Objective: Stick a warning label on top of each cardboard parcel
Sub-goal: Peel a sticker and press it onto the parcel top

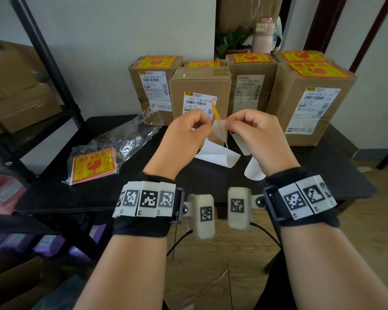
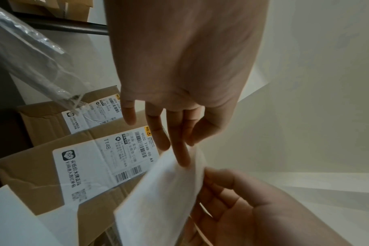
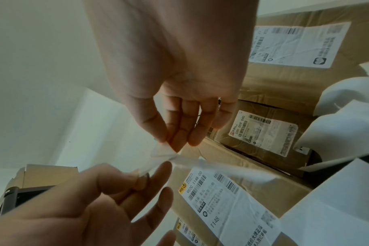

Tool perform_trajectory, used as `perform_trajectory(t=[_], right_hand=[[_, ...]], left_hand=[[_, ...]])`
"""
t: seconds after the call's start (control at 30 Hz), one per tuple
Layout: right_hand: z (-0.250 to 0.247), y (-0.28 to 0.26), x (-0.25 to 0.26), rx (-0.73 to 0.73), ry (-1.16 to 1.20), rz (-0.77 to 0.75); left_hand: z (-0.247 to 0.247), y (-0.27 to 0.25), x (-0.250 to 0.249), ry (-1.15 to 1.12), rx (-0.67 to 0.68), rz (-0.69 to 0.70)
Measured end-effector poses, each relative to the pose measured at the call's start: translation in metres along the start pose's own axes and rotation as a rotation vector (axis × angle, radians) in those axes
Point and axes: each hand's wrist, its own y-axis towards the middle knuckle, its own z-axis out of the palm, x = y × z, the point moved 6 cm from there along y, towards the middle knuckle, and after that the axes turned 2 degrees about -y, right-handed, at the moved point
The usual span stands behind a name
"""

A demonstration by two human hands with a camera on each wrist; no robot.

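Observation:
Both hands are raised over the black table [image 1: 81, 198], in front of the middle parcel [image 1: 199, 86], whose brown top carries no warning label. My left hand [image 1: 205, 128] and right hand [image 1: 230, 127] each pinch the same label sheet [image 1: 218, 130], with white backing towards me and a yellow edge showing above. In the left wrist view my left fingers [image 2: 184, 154] pinch the white sheet [image 2: 164, 191]. My right fingertips [image 3: 175, 144] pinch a curled translucent corner [image 3: 161, 152]. The other parcels [image 1: 311, 97] behind have yellow-red labels on top.
A clear plastic bag with a stack of warning labels [image 1: 94, 166] lies at the table's left. Loose white backing sheets [image 1: 215, 155] lie under my hands. A black metal shelf rack [image 1: 43, 63] with boxes stands at the left. A plant and pink bottle [image 1: 263, 36] stand behind.

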Motion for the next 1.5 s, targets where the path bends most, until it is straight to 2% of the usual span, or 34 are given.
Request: perform_trajectory(t=[0.13,0.3,0.47,0.6,0.7,0.9,1.07,1.3,1.5], right_hand=[[-0.004,0.003,-0.002,-0.034,-0.030,0.006],[0.005,0.004,0.000,0.030,-0.062,-0.024],[0.005,0.003,0.001,0.013,-0.075,-0.037],[-0.006,0.004,-0.002,-0.104,-0.046,0.002],[-0.019,0.004,-0.005,-0.228,0.002,0.041],[-0.032,0.004,-0.010,-0.333,0.189,0.117],[-0.046,0.003,-0.013,-0.469,0.285,0.130],[-0.069,-0.003,-0.008,-0.716,0.394,0.037],[-0.078,-0.004,-0.014,-0.711,0.352,0.015]], left_hand=[[-0.004,-0.001,0.005,-0.090,-0.056,-0.101],[0.002,0.002,0.007,-0.307,-0.054,-0.192],[-0.006,0.002,0.008,-0.113,-0.124,-0.115],[-0.015,0.003,0.015,-0.047,-0.211,-0.142],[-0.020,0.003,0.019,-0.089,-0.247,-0.182],[-0.039,0.000,0.034,-0.160,-0.372,-0.305],[-0.050,-0.003,0.042,-0.196,-0.462,-0.349],[-0.038,0.006,0.043,-0.137,-0.394,-0.364],[0.015,0.024,0.031,-0.140,-0.150,-0.369]])
